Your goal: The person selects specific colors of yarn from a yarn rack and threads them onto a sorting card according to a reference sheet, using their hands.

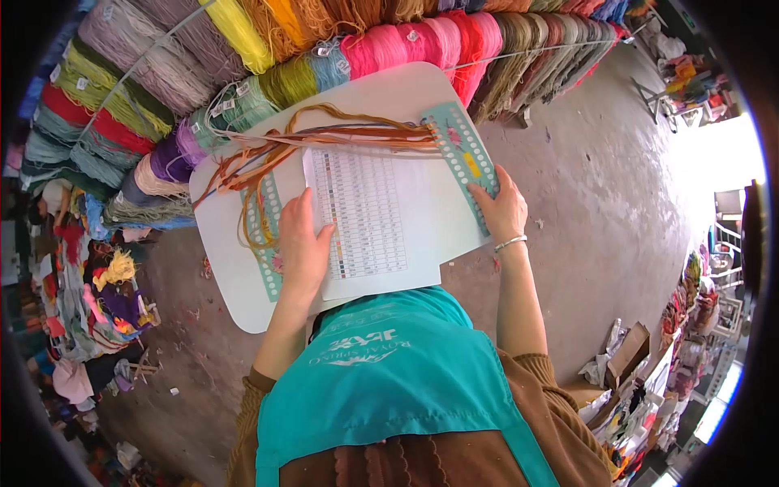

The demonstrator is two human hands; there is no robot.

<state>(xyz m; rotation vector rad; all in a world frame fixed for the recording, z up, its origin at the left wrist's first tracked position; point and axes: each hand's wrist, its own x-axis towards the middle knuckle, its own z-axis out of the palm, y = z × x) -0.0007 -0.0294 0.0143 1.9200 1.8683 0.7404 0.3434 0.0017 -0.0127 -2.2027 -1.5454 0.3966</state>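
Observation:
My left hand (303, 243) lies along the left edge of a printed chart sheet (365, 215), its fingers stretched out and its thumb apart over the paper. My right hand (505, 207) is closed on the outer edge of a green punched thread card (462, 150), thumb on top. Its fingertips are partly hidden, and a bracelet (511, 242) circles the wrist. Orange, brown and pale threads (349, 138) run leftward from that card across the board. A second green punched card (266, 219) lies beside my left hand, partly under the threads. Everything rests on a white board (231, 280).
Racks of coloured yarn skeins (389, 49) stand along the board's far and left sides. Piles of yarn and cloth (114, 300) lie at left. A cardboard box (629, 357) sits at lower right on the concrete floor (584, 203). My teal apron (381, 373) borders the board's near edge.

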